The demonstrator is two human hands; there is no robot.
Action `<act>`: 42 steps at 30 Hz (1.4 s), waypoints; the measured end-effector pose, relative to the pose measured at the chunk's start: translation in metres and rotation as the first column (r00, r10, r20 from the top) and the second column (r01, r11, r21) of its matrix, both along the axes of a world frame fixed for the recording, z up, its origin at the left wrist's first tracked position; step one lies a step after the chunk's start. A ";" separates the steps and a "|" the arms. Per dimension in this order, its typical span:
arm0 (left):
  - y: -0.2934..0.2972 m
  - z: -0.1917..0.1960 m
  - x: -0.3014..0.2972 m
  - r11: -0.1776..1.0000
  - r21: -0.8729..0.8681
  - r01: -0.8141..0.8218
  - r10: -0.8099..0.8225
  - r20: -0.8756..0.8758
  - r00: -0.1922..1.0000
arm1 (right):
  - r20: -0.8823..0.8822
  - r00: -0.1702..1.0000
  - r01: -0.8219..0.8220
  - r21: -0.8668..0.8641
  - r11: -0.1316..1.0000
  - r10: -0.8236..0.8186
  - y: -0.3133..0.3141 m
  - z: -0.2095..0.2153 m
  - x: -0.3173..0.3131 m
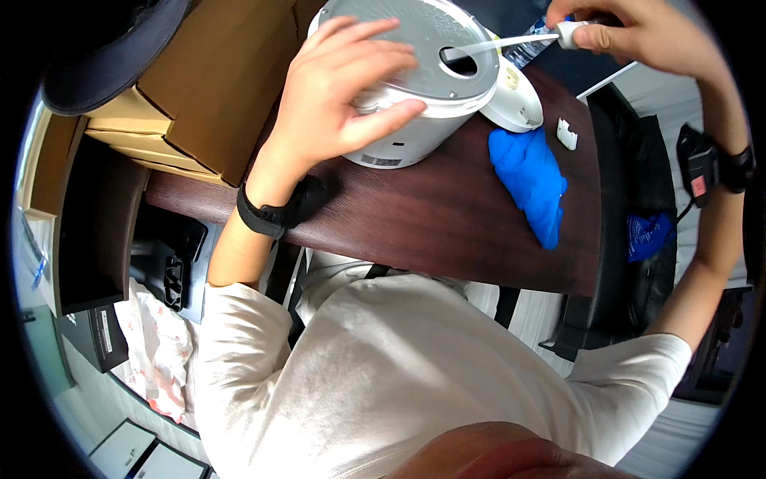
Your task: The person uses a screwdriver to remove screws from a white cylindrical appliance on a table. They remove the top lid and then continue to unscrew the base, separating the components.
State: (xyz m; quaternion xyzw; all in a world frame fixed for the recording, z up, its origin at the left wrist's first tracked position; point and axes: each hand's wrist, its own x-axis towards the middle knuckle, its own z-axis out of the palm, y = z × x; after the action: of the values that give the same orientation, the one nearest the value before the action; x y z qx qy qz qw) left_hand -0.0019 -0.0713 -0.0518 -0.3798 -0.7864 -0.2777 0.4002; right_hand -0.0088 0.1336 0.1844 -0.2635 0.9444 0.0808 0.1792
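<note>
A white, bucket-shaped appliance (423, 132) with a grey top (415, 80) stands on the dark wooden table (383, 211). The top has an oval hole near its right side. Over the left part of the top is my left hand (343, 88), fingers spread and slightly blurred, holding nothing. At the upper right my right hand (638, 36) grips the thick end of a slender white tool (511, 41). Its thin, bent shaft runs left into the hole, where its tip is partly hidden. Beside the appliance lies a round white lid (520, 108).
A blue cloth (527, 180) and a small white plastic piece (566, 134) lie on the table's right side. Behind the lid is a clear bottle (531, 53). Cardboard boxes (211, 88) crowd the left. A black padded seat (634, 168) is beyond the right edge.
</note>
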 end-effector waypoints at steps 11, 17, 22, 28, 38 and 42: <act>-0.009 -0.020 -0.022 0.532 0.791 -0.303 -0.577 0.600 0.554 | 0.489 0.829 0.471 -0.872 -0.134 -0.271 0.077 -0.223 -0.037; -0.009 -0.020 -0.029 0.484 0.830 -0.277 -0.566 0.538 0.624 | 0.568 0.823 0.532 -0.766 -0.362 0.009 0.054 -0.259 -0.043; -0.005 0.000 -0.031 0.604 0.779 -0.167 -0.363 0.456 0.812 | 0.547 0.834 0.529 -0.757 -0.382 0.072 0.042 -0.275 -0.054; -0.015 0.012 -0.062 0.746 0.663 -0.064 -0.270 0.389 0.881 | 0.547 0.817 0.575 -0.751 -0.325 0.181 0.039 -0.298 -0.079; -0.012 0.009 -0.092 0.856 0.517 0.010 -0.235 0.371 0.899 | 0.577 0.782 0.623 -0.705 -0.340 0.237 0.041 -0.319 -0.101; -0.018 0.010 -0.108 0.871 0.490 -0.023 -0.229 0.447 0.865 | 0.635 0.764 0.639 -0.717 -0.278 0.119 0.048 -0.313 -0.101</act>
State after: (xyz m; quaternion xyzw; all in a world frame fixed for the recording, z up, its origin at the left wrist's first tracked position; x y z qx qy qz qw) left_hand -0.1101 -0.0891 -0.0414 -0.2281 -0.7460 -0.5726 0.2522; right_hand -0.1096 0.1820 -0.1289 -0.0763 0.5965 -0.7847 0.1505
